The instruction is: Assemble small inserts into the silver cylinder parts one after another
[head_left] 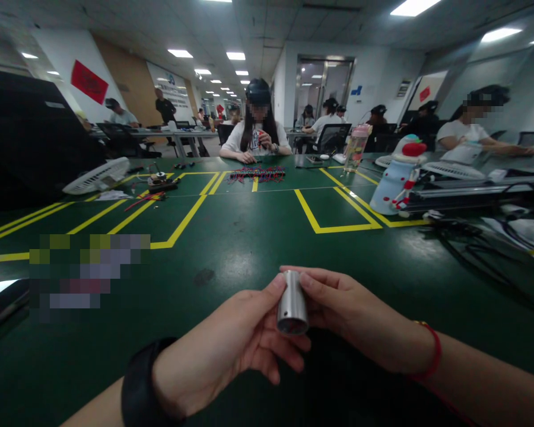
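A silver metal cylinder [292,305] is held between my two hands above the near part of the green table [244,255]. Its open, hollow end faces me, and a small hole shows in its side near that end. My left hand [258,329] grips it from the left, thumb on the upper left side and the other fingers loosely curled beneath. From the right, my right hand [347,302] pinches the far end with thumb and fingers. A black band is on my left wrist, a red string on my right.
Yellow tape [314,216] marks the table. A blue snowman-shaped bottle [391,184], black cables [467,249] and a clear bottle [356,148] stand or lie right. A white fan [98,177] is left, a wire bundle [258,174] far centre. A person [256,136] sits opposite.
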Demonstrator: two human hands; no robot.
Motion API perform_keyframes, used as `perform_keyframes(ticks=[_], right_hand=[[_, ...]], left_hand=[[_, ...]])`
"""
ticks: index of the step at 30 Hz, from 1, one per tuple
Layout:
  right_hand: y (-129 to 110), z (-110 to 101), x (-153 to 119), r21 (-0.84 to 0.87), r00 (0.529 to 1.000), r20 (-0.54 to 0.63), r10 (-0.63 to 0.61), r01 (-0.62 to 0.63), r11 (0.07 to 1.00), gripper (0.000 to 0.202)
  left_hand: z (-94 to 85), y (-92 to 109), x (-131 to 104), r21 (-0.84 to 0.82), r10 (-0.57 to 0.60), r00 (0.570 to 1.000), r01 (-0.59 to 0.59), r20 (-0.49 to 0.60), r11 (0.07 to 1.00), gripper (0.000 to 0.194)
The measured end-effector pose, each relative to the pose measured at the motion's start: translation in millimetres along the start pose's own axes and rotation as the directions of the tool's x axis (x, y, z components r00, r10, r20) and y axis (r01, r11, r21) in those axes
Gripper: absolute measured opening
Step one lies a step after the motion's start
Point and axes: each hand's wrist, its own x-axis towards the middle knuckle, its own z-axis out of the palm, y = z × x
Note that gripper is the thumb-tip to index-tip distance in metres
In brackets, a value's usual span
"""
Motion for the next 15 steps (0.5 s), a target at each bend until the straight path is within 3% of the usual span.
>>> perform_keyframes(ticks=[1, 2, 4, 5, 7, 11, 13, 15], right_hand=[[-3, -2, 2, -0.082, 0.998, -0.009, -0.055, 0.054, 0.995, 0.045], [-5, -4, 4, -0.177, 0.992, -0.012, -0.128, 0.123, 0.976, 0.047], [-6, -10, 12, -0.366, 0.96, 0.007, -0.279, 0.262, 0.893, 0.047], [-6, -14, 17, -0.444, 0.94, 0.022, -0.34, 0.314, 0.84, 0.045], [-1, -20, 25, -0.571, 0.908, 0.044, -0.416, 0.365, 0.735, 0.042], [11, -29, 32, -0.712, 0.88, 0.079, -0.468, 0.378, 0.592, 0.043], [15, -30, 31, -0.693, 0.878, 0.051, -0.476, 0.374, 0.617, 0.052], [19, -31, 32, -0.647, 0.88, -0.001, -0.475, 0.362, 0.671, 0.061]], left_hand=[[-1.5, 2, 3, 0.202, 0.148, 0.986, -0.13, -0.078, 0.971, 0.048], [-4.0, 3, 7, 0.421, 0.309, 0.944, -0.235, -0.117, 0.876, 0.042], [-11.6, 7, 15, 0.758, 0.544, 0.836, -0.306, -0.075, 0.575, 0.033], [-15.8, 8, 19, 0.848, 0.596, 0.802, -0.289, -0.039, 0.444, 0.031], [-23.4, 8, 27, 0.924, 0.615, 0.788, -0.237, 0.002, 0.3, 0.031], [-30.5, 3, 32, 0.935, 0.594, 0.804, -0.201, -0.013, 0.293, 0.027], [-30.2, 2, 30, 0.912, 0.639, 0.766, -0.208, -0.073, 0.354, 0.029], [-28.1, 4, 27, 0.889, 0.701, 0.702, -0.234, -0.125, 0.393, 0.034]])
